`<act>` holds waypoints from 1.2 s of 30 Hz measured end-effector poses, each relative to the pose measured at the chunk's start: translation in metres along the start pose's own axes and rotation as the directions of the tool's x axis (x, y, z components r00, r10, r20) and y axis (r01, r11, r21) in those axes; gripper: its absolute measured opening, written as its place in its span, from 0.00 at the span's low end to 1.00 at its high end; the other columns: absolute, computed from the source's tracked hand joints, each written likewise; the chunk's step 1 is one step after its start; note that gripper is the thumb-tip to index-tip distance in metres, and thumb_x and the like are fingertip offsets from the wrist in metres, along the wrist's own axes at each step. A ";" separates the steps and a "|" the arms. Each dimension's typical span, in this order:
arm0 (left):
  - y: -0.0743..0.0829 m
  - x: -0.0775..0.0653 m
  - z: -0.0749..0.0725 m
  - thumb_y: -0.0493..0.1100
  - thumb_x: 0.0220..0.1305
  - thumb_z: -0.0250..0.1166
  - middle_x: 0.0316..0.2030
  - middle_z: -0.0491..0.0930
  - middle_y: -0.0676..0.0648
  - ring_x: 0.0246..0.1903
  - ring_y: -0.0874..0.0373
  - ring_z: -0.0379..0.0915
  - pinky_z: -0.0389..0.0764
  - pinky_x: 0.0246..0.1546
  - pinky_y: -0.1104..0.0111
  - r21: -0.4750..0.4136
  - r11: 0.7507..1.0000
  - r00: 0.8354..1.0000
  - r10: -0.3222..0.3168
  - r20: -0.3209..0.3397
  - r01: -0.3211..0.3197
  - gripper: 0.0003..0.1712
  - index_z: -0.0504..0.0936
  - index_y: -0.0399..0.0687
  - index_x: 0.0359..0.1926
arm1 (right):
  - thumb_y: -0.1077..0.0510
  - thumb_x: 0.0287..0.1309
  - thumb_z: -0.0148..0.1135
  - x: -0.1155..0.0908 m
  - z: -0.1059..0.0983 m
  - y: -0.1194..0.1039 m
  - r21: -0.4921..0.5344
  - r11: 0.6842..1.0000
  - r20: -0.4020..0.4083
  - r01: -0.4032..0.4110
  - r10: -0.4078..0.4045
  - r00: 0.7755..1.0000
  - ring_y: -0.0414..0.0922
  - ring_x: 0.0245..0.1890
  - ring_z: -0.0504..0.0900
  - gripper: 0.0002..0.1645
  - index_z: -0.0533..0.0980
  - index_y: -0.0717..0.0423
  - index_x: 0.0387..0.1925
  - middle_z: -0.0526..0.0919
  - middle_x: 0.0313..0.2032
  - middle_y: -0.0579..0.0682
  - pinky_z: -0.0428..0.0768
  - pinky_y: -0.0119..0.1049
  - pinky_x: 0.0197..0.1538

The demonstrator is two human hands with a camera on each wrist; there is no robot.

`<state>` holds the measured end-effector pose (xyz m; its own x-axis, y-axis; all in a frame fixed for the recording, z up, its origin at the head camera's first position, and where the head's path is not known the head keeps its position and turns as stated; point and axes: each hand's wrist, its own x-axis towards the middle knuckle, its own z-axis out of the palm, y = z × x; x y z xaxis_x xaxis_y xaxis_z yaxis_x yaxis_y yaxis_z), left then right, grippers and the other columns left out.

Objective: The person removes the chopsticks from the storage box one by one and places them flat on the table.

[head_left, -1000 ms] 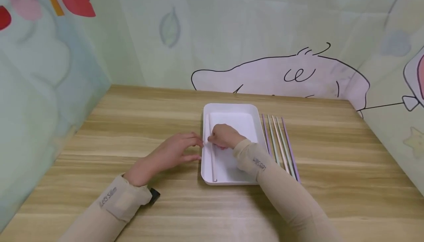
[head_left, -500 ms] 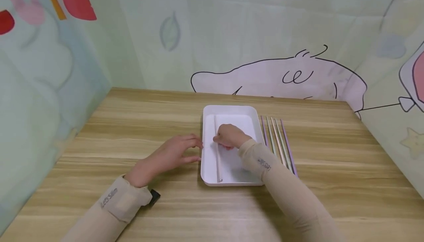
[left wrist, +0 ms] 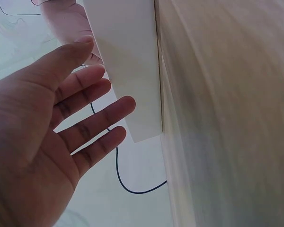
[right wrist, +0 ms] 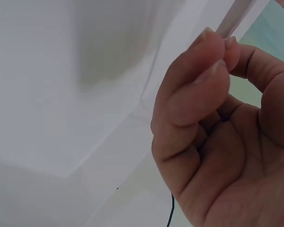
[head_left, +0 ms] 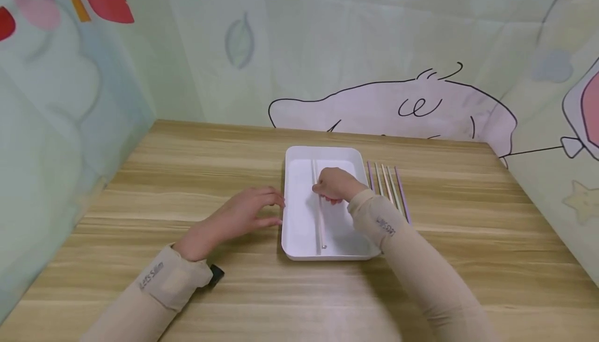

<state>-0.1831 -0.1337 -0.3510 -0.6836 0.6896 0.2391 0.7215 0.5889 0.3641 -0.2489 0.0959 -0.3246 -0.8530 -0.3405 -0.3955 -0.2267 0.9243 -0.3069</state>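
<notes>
A white rectangular tray [head_left: 299, 253] lies lengthwise on the wooden table. Inside it, my right hand [head_left: 336, 183] pinches a pale pinkish chopstick [head_left: 321, 222] between thumb and fingertips, around its middle. The chopstick runs front to back, low over the tray floor, with a shiny near end. In the right wrist view, part of the chopstick [right wrist: 236, 16] shows beyond the bunched fingertips of the right hand [right wrist: 203, 113]. My left hand [head_left: 248, 209] is at the tray's left side, thumb and fingertips right at the wall. The left wrist view shows its fingers [left wrist: 97, 118] loosely extended.
Right of the tray, several thin purple, green and pinkish chopsticks [head_left: 401, 191] lie side by side, partly hidden by the right sleeve [head_left: 412, 259]. Printed fabric walls [head_left: 210, 71] rise behind and beside the wooden table [head_left: 210, 155].
The right hand has moved the pale chopstick rightward, from along the tray's left wall toward its middle. The left hand has stayed beside the tray's left wall.
</notes>
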 end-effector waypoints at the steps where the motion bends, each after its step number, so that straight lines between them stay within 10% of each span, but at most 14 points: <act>1: 0.000 0.000 0.000 0.46 0.57 0.70 0.47 0.81 0.48 0.47 0.53 0.80 0.81 0.49 0.60 0.001 1.000 1.000 0.000 0.001 0.000 0.15 0.82 0.45 0.43 | 0.54 0.65 0.50 -0.001 -0.001 0.001 0.000 1.000 0.002 -0.004 0.004 1.000 0.37 0.13 0.71 0.21 0.74 0.53 0.16 0.71 0.13 0.43 0.71 0.26 0.21; 36: -0.001 0.000 0.001 0.46 0.57 0.70 0.47 0.81 0.48 0.46 0.53 0.80 0.82 0.48 0.60 -0.013 1.000 1.000 -0.001 0.003 0.001 0.15 0.82 0.44 0.43 | 0.56 0.66 0.48 -0.029 -0.028 0.039 0.037 0.997 0.025 -0.061 0.060 0.998 0.38 0.16 0.70 0.18 0.75 0.58 0.22 0.70 0.15 0.44 0.70 0.27 0.21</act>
<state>-0.1842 -0.1338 -0.3521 -0.6841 0.6902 0.2359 0.7192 0.5843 0.3759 -0.2463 0.1465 -0.3007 -0.8532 -0.2888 -0.4343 -0.1571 0.9364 -0.3139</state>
